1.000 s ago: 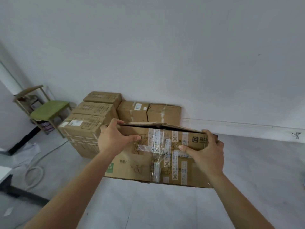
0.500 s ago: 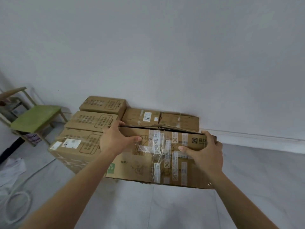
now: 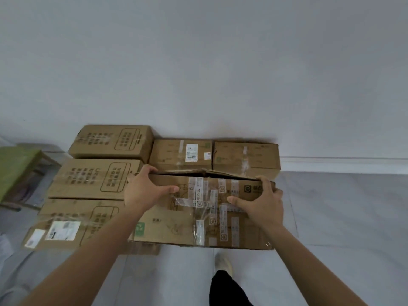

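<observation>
I carry a brown cardboard box (image 3: pixel 187 221) covered with strips of clear and white tape, held above the floor in front of me. My left hand (image 3: pixel 143 191) grips its top left edge, thumb on the near face and fingers over the top. My right hand (image 3: pixel 260 204) grips the top right edge the same way. The box's top flaps look slightly open along the upper rim.
Three long cardboard boxes (image 3: pixel 92 177) lie side by side on the floor at left, two smaller boxes (image 3: pixel 212 155) stand against the white wall behind. A green-seated chair (image 3: pixel 15 171) is at far left. My shoe (image 3: pixel 223 261) and dark trouser leg show below on grey floor tiles.
I have stepped closer to the stacked boxes while carrying the box; they now look larger and nearer, and the view tilts further down. My grip on the box is unchanged.
</observation>
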Available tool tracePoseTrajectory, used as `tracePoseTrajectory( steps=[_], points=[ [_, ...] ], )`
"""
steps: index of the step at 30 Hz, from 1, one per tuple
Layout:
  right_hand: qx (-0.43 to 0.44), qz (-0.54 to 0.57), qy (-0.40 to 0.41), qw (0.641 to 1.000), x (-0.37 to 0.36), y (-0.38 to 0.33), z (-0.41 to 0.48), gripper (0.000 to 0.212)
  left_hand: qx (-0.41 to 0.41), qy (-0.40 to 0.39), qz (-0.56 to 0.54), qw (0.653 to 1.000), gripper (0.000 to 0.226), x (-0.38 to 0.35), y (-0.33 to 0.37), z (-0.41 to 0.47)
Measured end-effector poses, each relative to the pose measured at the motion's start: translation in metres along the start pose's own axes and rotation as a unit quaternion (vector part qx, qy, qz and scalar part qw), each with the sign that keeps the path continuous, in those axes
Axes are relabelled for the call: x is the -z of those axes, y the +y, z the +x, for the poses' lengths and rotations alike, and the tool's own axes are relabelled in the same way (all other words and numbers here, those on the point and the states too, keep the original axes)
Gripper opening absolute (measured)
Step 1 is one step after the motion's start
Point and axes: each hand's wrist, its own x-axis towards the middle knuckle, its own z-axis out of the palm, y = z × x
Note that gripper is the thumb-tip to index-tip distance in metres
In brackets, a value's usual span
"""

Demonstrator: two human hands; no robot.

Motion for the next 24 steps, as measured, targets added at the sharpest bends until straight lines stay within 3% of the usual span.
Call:
tracePoseTrajectory(
  steps=[7, 14, 24],
  points=[
    [-0.045, -0.038, -0.072, 0.996, -0.084, -0.020, 0.086, 0.109, 0.057, -0.034, 0.035, 0.997, 0.082, -0.037, -0.035, 0.109],
    [-0.094, -0.059, -0.104, 0.988, -0.185, -0.015, 0.151, 0.105, 0.103, -0.090, 0.017, 0.990, 0.090, -0.097, -0.104, 0.207],
    [-0.134, -0.078, -0.103, 0.983, -0.313, 0.033, 0.257, 0.118, 0.090, -0.092, 0.050, 0.991, 0.091, -0.203, -0.165, 0.341]
  ],
)
